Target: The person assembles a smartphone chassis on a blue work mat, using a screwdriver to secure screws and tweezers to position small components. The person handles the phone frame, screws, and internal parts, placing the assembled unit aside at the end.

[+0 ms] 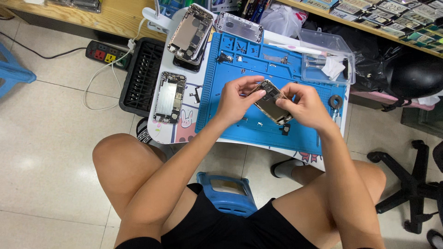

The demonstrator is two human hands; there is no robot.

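Over the bench's blue mat (258, 133), one opened phone (271, 102) is gripped by closed fingers of left hand (235, 101) and right hand (304, 107); three more phone housings are counted nearby.

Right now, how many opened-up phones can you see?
4, maybe more: one opened phone between the left hand and right hand; one lying left of the blue mat; a stack behind it; a silver shell at the back. The stack may hide others.
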